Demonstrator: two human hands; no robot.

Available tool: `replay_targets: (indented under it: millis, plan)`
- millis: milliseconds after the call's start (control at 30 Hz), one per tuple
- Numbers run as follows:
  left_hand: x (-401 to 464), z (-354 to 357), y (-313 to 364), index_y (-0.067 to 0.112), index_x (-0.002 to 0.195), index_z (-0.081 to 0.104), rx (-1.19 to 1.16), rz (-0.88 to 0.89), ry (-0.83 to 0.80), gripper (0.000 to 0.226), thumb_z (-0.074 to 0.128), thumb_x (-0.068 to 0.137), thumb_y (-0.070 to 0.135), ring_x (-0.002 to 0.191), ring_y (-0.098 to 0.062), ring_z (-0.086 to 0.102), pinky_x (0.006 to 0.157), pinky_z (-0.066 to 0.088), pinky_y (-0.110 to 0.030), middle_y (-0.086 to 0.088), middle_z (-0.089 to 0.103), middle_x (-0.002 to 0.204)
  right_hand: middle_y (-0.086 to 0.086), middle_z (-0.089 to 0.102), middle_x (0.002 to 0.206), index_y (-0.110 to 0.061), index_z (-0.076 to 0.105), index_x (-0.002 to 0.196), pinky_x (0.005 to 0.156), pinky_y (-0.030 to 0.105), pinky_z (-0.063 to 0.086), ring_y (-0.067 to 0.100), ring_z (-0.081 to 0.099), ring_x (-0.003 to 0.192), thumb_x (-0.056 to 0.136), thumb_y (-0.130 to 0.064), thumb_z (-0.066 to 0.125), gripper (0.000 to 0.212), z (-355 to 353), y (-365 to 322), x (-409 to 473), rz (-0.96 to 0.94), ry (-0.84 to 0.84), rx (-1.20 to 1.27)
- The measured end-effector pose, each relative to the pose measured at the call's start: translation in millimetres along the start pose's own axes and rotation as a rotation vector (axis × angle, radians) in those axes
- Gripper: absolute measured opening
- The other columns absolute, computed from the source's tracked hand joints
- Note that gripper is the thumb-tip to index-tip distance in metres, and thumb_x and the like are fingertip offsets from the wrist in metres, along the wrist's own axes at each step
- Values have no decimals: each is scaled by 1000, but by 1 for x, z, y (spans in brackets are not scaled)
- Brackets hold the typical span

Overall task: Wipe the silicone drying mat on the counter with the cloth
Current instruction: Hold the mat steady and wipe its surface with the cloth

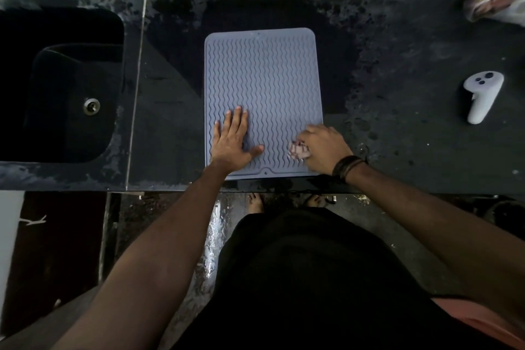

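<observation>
The silicone drying mat [264, 88] is lying flat on the dark counter [397, 94], its near edge just beside the counter's front lip. You are pressing your left hand [233, 142] on its near left part, fingers straight and spread, while your right hand [324, 148] is bunching the cloth [298, 150] at the near right corner. If your left palm lightens, the mat may be sliding off the lip; a tightly balled cloth is likely skipping grooves.
</observation>
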State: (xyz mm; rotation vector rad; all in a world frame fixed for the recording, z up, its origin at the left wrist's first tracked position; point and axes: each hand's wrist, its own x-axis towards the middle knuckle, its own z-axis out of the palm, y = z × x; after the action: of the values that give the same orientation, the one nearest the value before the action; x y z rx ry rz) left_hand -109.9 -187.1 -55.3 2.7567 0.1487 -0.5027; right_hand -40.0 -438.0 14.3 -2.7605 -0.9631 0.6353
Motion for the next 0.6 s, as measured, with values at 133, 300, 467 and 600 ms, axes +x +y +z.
replay_targets:
  millis: [133, 300, 467, 600]
  plan:
    - [0, 1, -1, 21, 161, -10, -5, 9, 8, 105, 41, 89, 77, 153, -21, -22, 121, -18, -45, 2, -20, 168, 5, 53, 121, -15, 57, 119, 101, 42, 38, 27, 47, 119, 72, -20, 69, 49, 4, -38, 28, 67, 73, 47]
    - [2, 3, -2, 21, 161, -12, 8, 1, 9, 104, 41, 90, 76, 153, -20, -24, 120, -20, -44, 2, -22, 167, 6, 51, 129, -16, 54, 125, 104, 41, 35, 26, 45, 124, 74, -24, 69, 54, 14, -41, 12, 10, 2, 3]
    - [2, 4, -3, 22, 160, -13, -5, 12, 14, 104, 41, 90, 76, 152, -20, -24, 121, -20, -45, 2, -22, 167, 6, 58, 113, -15, 62, 111, 94, 40, 43, 28, 53, 110, 74, -20, 66, 37, -4, -9, 20, 116, 0, 74]
    - [1, 3, -3, 22, 160, -14, -12, 19, 11, 104, 42, 91, 75, 152, -21, -25, 120, -21, -45, 2, -22, 167, 12, 55, 121, -11, 57, 120, 95, 44, 39, 34, 49, 112, 76, -17, 67, 46, -24, 10, 65, 280, 169, 62]
